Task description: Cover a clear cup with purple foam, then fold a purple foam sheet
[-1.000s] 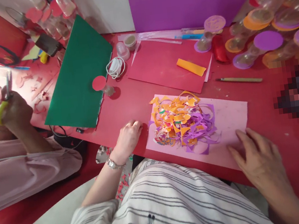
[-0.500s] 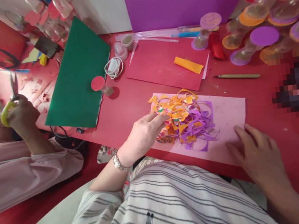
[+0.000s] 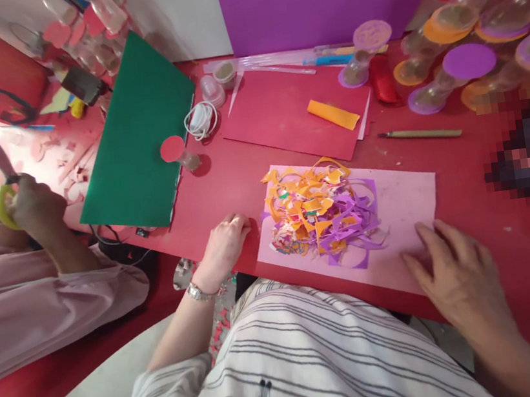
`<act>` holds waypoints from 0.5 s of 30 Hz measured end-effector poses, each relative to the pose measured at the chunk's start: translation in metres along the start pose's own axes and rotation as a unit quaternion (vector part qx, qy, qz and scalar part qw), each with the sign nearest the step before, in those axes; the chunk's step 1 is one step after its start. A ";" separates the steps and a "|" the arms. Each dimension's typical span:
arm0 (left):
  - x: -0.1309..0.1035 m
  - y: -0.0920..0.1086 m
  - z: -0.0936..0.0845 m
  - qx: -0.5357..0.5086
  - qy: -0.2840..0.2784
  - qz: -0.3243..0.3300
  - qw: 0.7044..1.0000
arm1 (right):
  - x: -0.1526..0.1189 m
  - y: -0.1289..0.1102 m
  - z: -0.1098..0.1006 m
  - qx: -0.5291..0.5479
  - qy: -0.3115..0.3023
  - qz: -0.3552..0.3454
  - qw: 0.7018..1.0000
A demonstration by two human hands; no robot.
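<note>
A pile of orange and purple paper scraps [image 3: 323, 213] lies on a pink sheet of paper [image 3: 406, 199]. My right hand [image 3: 464, 270] rests with spread fingers on the sheet's right front corner and on the red table beside it. Left of the sheet, my left hand [image 3: 226, 242] is low over the table near its front edge, apart from the pile. Its fingers are curled together, and their undersides are hidden, so anything in them is out of sight.
On the left stands a green board [image 3: 140, 137], beside a co-worker's hand holding yellow-handled scissors [image 3: 6, 187]. Behind the pile are a red sheet [image 3: 273, 113], an orange strip [image 3: 333, 114] and a craft knife [image 3: 425, 134]. Bottle-top hourglasses [image 3: 469, 64] crowd the back right.
My left hand has moved left and off the scrap pile onto the table, its fingers now curled. My right hand has stayed put. The co-worker's scissors have tilted left.
</note>
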State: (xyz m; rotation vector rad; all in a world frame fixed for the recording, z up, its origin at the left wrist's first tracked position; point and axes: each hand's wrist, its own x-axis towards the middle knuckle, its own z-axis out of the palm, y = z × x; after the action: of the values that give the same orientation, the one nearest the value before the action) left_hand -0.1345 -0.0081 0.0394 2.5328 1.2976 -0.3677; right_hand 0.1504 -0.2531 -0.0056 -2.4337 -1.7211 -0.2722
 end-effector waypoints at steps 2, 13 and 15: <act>0.002 0.000 -0.001 0.000 -0.012 0.004 1.000 | 0.000 0.000 0.000 -0.004 -0.002 0.001 1.000; 0.005 0.009 0.004 -0.031 -0.021 0.055 0.998 | 0.001 -0.003 -0.002 -0.001 -0.016 0.010 1.000; 0.006 0.007 0.005 -0.022 -0.020 0.068 0.997 | 0.001 -0.003 -0.002 0.003 -0.023 0.014 1.000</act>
State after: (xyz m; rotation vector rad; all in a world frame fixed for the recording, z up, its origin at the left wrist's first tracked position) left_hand -0.1257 -0.0094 0.0332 2.5464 1.0988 -0.3542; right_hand 0.1476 -0.2520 -0.0034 -2.4759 -1.7013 -0.2091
